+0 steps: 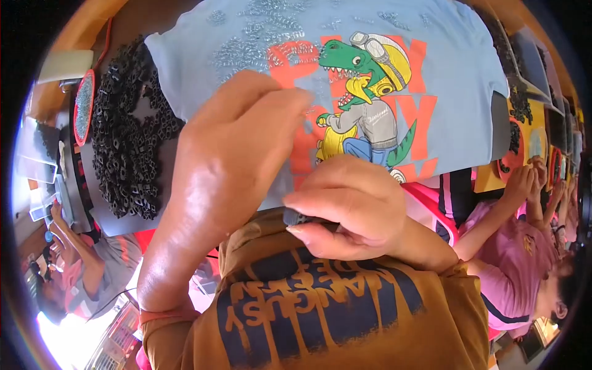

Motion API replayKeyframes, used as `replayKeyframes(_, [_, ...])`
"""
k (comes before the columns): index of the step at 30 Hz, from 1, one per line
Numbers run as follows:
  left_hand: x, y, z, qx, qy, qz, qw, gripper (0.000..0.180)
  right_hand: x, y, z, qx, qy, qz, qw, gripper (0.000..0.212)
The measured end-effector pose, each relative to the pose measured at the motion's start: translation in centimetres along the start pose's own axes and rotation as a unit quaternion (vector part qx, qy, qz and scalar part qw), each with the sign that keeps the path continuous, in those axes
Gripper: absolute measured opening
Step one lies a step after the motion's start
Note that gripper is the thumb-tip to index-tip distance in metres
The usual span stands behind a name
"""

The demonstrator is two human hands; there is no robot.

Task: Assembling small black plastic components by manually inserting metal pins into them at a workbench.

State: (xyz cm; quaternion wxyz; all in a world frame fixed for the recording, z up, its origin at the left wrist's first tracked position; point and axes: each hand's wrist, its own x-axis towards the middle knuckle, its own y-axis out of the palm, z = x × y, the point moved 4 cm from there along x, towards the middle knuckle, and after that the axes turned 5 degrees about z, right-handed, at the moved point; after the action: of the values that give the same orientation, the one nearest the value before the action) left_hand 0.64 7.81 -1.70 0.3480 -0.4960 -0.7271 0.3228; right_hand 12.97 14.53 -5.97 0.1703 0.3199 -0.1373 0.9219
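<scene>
A light blue T-shirt (450, 74) with a cartoon dinosaur print lies spread before me. Many small, shiny metal pieces (262, 34), like little springs, are scattered over its far part. Above the shirt's left side is my left hand (237, 139), its fingers curled in; the tips are blurred and turned away, so anything between them is hidden. Close to my body, at the shirt's near edge, my right hand (354, 206) pinches a small black plastic part (296, 217) between thumb and fingers. Most of that part is covered by the hand.
Left of the shirt, a big heap of black plastic parts (126, 135) spreads over a dark surface. Beyond it stands a red-rimmed tray (84, 108) of small pieces. At the right, a co-worker in a pink shirt (512, 265) works near a red tray (510, 161); another person (92, 271) sits far left.
</scene>
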Motion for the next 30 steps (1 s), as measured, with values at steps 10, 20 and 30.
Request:
replayKeyframes(10, [0.5, 0.9, 1.0, 0.073, -0.033, 0.017, 0.997, 0.021, -0.1, -0.2, -0.2, 0.017, 0.038, -0.016, 0.999, 0.03])
replayKeyframes(20, [-0.1, -0.6, 0.7, -0.111, -0.123, -0.011, 0.986, 0.011, 0.6, -1.4, -0.4, 0.085, 0.148, 0.009, 0.985, 0.028])
replayKeyframes(30, [-2.3, -1.6, -1.7, -0.306, -0.195, 0.003, 0.932, 0.019, 0.5, -1.2, -0.5, 0.15, 0.187, -0.034, 0.97, 0.027])
